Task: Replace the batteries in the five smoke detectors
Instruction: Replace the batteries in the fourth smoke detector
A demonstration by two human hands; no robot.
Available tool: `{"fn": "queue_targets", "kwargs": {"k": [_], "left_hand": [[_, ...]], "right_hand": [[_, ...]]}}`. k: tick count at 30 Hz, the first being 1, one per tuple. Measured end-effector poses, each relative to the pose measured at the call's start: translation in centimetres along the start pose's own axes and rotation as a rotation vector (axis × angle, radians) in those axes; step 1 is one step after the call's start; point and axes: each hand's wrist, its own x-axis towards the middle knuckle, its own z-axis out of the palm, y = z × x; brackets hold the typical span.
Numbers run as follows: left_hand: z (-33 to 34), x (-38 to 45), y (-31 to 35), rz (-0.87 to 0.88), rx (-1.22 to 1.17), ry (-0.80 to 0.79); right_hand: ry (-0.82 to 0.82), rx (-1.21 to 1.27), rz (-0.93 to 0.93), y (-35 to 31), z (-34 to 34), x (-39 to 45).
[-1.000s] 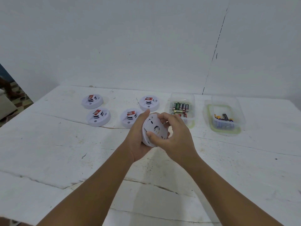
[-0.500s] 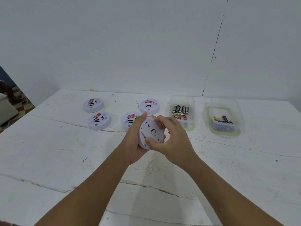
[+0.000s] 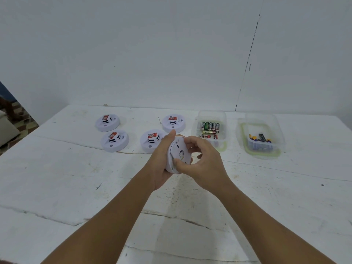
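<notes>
A round white smoke detector (image 3: 178, 153) is held on edge above the table, its back plate facing me. My left hand (image 3: 162, 161) grips it from behind on the left, thumb over the top rim. My right hand (image 3: 202, 162) grips the back plate, thumb on its lower edge and fingers curled over its top. Several more white detectors with red labels lie face up on the table: one (image 3: 107, 122) at the far left, one (image 3: 115, 140) in front of it, one (image 3: 151, 140) beside my left hand, one (image 3: 173, 123) behind.
A clear tub (image 3: 224, 119) holds several green and red batteries (image 3: 210, 127). To its right a second clear tub (image 3: 276, 130) holds several dark and yellow batteries (image 3: 260, 139). The white table (image 3: 76, 178) ends at a white wall behind and drops off at the left.
Both hands stay on the detector. It has tilted a little more on edge, and my right thumb has shifted along the back plate's lower rim.
</notes>
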Motion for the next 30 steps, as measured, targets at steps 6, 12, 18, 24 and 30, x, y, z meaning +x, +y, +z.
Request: {"fn": "queue_targets", "kwargs": {"k": [6, 12, 18, 24, 30], "left_hand": [[0.0, 0.0, -0.2, 0.006, 0.003, -0.018], [-0.2, 0.1, -0.5, 0.003, -0.009, -0.032], [-0.7, 0.4, -0.9, -0.013, -0.054, -0.033], [-0.9, 0.6, -1.2, -0.007, -0.059, -0.022], [-1.2, 0.4, -1.4, -0.008, -0.052, -0.019]], "right_hand": [[-0.033, -0.076, -0.063, 0.1, -0.3, -0.1], [-0.034, -0.046, 0.017, 0.1, -0.2, 0.0], [-0.039, -0.082, -0.014, 0.0, 0.2, -0.4], [-0.007, -0.072, 0.044, 0.0, 0.6, -0.3], [-0.048, -0.158, -0.026, 0.0, 0.3, -0.2]]}}
